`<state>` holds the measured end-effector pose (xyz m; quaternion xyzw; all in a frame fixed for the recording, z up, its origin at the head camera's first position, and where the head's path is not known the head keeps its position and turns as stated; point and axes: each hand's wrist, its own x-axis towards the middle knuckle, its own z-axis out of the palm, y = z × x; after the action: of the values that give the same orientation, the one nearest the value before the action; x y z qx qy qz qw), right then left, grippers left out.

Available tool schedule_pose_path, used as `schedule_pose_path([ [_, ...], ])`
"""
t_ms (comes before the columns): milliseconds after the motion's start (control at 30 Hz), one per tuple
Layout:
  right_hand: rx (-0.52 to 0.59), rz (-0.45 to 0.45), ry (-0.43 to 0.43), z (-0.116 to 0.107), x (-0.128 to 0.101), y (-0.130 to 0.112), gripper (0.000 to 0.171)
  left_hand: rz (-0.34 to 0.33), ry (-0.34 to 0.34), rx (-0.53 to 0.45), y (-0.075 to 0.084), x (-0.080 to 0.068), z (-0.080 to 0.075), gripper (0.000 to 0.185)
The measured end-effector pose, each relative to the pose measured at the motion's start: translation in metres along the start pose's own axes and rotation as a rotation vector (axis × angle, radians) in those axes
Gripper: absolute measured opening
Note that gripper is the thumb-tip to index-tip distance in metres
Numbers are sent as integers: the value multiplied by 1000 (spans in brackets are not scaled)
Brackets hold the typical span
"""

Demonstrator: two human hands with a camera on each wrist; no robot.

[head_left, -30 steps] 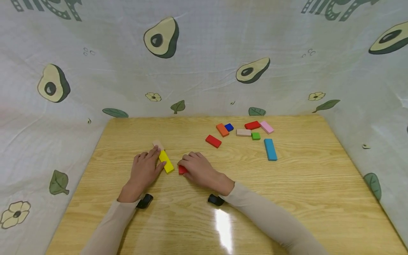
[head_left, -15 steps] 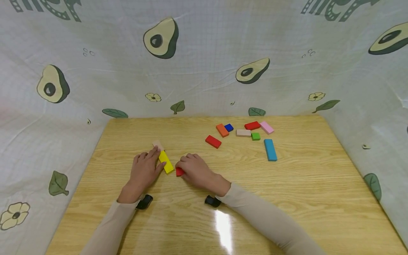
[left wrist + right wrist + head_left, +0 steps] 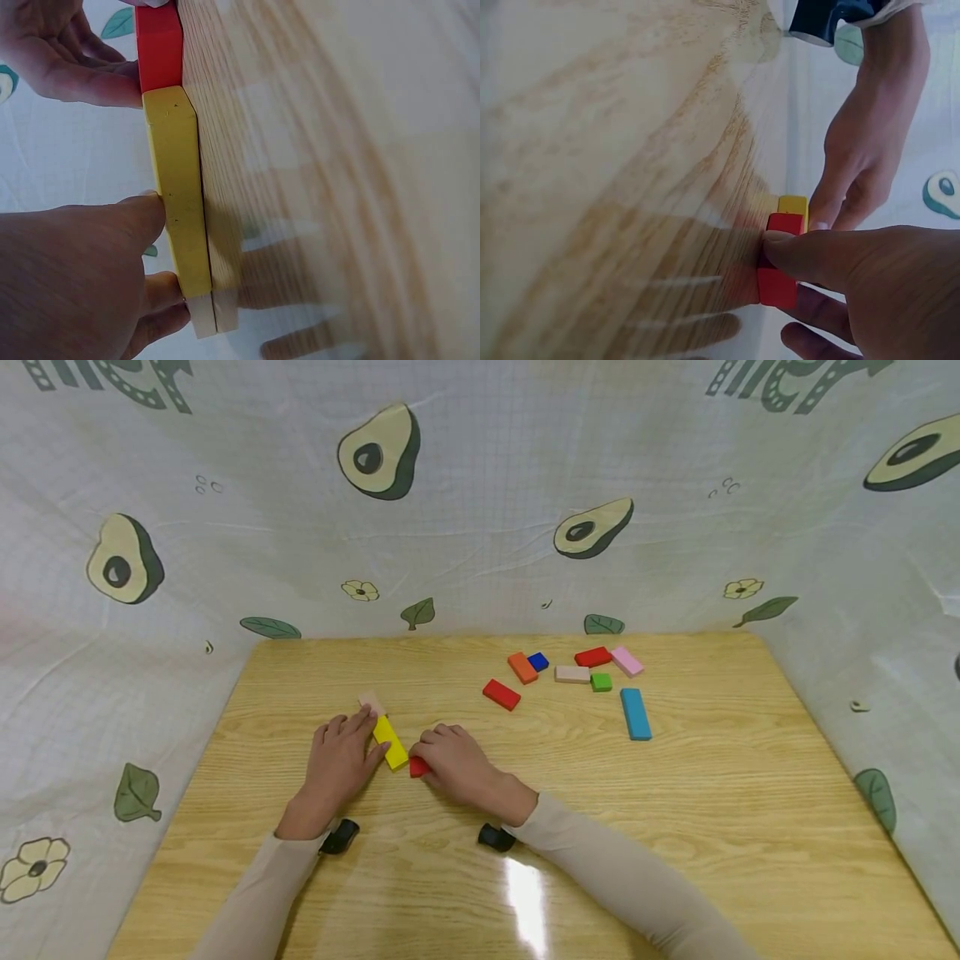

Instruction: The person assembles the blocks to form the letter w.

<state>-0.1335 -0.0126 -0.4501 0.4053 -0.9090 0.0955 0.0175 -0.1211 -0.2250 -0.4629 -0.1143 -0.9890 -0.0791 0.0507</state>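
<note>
A: Changed since a second ago? Red block (image 3: 417,767) slid leftward under the right hand (image 3: 457,763); gap to the yellow block (image 3: 391,742) gone, red end now butted against yellow's near end, as seen in the left wrist view (image 3: 159,46).

B: Right wrist followed it left too. Left hand (image 3: 341,758) unmoved, lying alongside the yellow block, fingers fairly straight, thumb (image 3: 120,225) pressed to yellow's long side. Nothing clenched there, just steadying.

A: Right hand's grip? Pinching the red block, thumb (image 3: 810,251) on top, other fingers curled round its far side.

B: Location of the row: left of centre on the wooden table (image 3: 675,827), lined up from far to near: pale wood block (image 3: 371,701), yellow, then red.

A: Elsewhere: loose cluster toward the table's far right, well apart from both hands. Second red block (image 3: 501,694) nearest, then orange block (image 3: 522,667) touching a small blue block (image 3: 537,661), a third red block (image 3: 593,657), pink block (image 3: 627,661), beige block (image 3: 572,674), green cube (image 3: 601,682), long light-blue block (image 3: 635,713).

B: Avocado-print cloth (image 3: 480,527) hung round the table's back and sides. Between hands and cluster, only bare wood; nothing in the way.
</note>
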Motion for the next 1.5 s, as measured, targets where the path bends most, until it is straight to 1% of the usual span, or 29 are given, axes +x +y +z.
schedule_pose_path([
  [100, -4, 1, -3, 0, 0, -1, 26, -13, -8, -7, 3, -1, -4, 59],
  [267, 15, 6, -9, -2, -2, 0, 30, -9, 1, -4, 3, -1, -4, 58],
  [433, 47, 46, 17, -6, -5, 9, 36, -5, 9, -3, 2, -1, -3, 58],
  [700, 127, 172, 125, -19, -14, 47, 40, -12, 2, -5, 1, -2, -2, 59],
  [867, 127, 260, 180, -23, -21, 72, 46, -9, 7, -10, 1, -1, -1, 58],
  [1000, 129, 341, 187, -25, -28, 87, 48, -11, 3, -11, 2, -1, -1, 59],
  [1200, 133, 455, 139, -25, -33, 97, 56, -14, -5, -13, 2, 0, -3, 59],
  [1333, 95, 466, 113, -24, -36, 100, 57, -23, -11, -20, 3, -1, -3, 59],
  [1500, 82, 439, 145, -22, -38, 99, 54, -26, -12, -24, 3, -1, -3, 59],
])
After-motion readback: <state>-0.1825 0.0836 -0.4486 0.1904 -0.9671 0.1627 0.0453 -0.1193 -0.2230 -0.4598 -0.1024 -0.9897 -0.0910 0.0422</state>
